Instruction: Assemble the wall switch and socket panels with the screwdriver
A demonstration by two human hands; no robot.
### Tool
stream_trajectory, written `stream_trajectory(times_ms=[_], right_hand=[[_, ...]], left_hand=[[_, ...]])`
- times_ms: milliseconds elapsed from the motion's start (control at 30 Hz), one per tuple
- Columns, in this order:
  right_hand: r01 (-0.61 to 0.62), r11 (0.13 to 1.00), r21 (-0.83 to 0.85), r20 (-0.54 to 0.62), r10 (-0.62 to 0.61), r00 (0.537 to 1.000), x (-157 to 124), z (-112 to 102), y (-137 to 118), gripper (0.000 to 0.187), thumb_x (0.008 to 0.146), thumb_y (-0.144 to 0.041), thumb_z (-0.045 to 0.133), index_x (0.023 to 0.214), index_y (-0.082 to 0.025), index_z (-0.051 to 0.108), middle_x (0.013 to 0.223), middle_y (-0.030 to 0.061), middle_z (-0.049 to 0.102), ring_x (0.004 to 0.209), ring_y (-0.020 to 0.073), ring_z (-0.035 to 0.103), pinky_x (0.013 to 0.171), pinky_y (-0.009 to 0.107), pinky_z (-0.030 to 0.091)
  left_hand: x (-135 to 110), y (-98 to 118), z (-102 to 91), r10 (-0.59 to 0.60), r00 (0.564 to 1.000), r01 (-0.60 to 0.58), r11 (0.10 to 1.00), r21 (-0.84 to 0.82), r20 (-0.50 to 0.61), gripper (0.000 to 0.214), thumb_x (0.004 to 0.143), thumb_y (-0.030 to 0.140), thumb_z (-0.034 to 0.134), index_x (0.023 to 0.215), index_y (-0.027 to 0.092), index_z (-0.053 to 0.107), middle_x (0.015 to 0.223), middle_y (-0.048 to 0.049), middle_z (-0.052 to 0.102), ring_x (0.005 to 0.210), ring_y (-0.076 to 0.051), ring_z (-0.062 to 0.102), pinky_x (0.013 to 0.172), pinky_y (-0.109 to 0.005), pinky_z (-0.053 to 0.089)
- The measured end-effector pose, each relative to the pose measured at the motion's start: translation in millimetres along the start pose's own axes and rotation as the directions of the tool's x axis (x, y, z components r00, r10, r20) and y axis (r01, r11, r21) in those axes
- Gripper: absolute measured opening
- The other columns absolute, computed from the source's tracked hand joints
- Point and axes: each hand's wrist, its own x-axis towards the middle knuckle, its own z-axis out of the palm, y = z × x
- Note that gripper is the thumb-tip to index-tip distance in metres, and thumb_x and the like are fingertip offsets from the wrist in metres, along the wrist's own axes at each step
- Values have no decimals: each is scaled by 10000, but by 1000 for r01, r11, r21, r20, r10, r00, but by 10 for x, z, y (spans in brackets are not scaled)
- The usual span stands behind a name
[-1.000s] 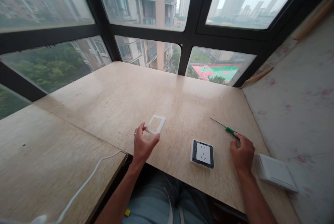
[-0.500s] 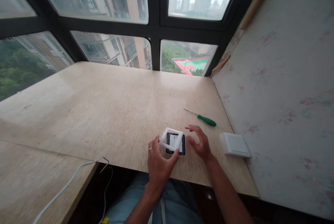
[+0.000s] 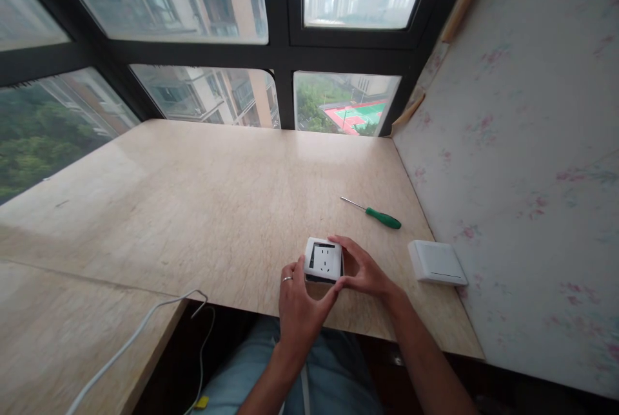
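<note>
One white cover frame point(image 3: 309, 257) sits askew on a socket point(image 3: 325, 261) at lower centre of the picture, between left hand point(image 3: 300, 297) and right hand point(image 3: 365, 271). Both clasp its edges. Left hand points upward, fingers along the left side; right hand angles in from the right, fingers curved, thumb tips close together. Any print is too small to read.

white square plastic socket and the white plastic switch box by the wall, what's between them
In the head view, the right hand comes first, at the socket, then a strip of beige marbled countertop before the switch box.
</note>
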Motion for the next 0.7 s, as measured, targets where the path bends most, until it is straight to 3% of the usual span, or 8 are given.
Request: stream_trajectory(times_ms=[167, 300, 500, 700], right_hand=[[-24, 998, -63, 31, 26, 999, -7, -10, -23, 932, 712, -543, 807, 1494, -287, 369, 1520, 146, 426, 1425, 330, 384, 1176, 530, 315], [-28, 995, -91, 40, 32, 999, -21, -13, -33, 917, 717, -496, 822, 1491, -288, 376, 1517, 141, 430, 1433, 325, 374, 1181, 531, 311], [-47, 993, -107, 20, 49, 999, -55, 0, -51, 923, 705, -498, 829, 1488, -293, 385, 1501, 136, 444, 1420, 329, 391, 1174, 537, 325], [-54, 989, -139, -12, 53, 999, -93, 28, -78, 896, 722, -487, 820, 1482, -292, 389, 1488, 142, 453, 1416, 324, 399, 1165, 533, 345]], left_hand=[[-36, -140, -91, 48, 998, -47, 998, -31, 40, 687, 801, 568, 693, 1317, 158, 496, 1258, -175, 534, 1199, -358, 554, 987, -560, 500], [174, -354, -182, 190, 971, -171, 976, -133, 147, 724, 810, 463, 714, 1404, 193, 398, 1419, -172, 471, 1353, -342, 455, 1107, -565, 407], [672, -483, -284, 379, 832, -264, 913, -312, 405, 792, 796, 437, 748, 1469, 256, 371, 1525, -138, 436, 1422, -309, 403, 1171, -547, 332], [835, -475, -286, 458, 736, -254, 870, -422, 499, 769, 765, 428, 790, 1441, 280, 452, 1497, -111, 486, 1411, -291, 422, 1170, -527, 346]])
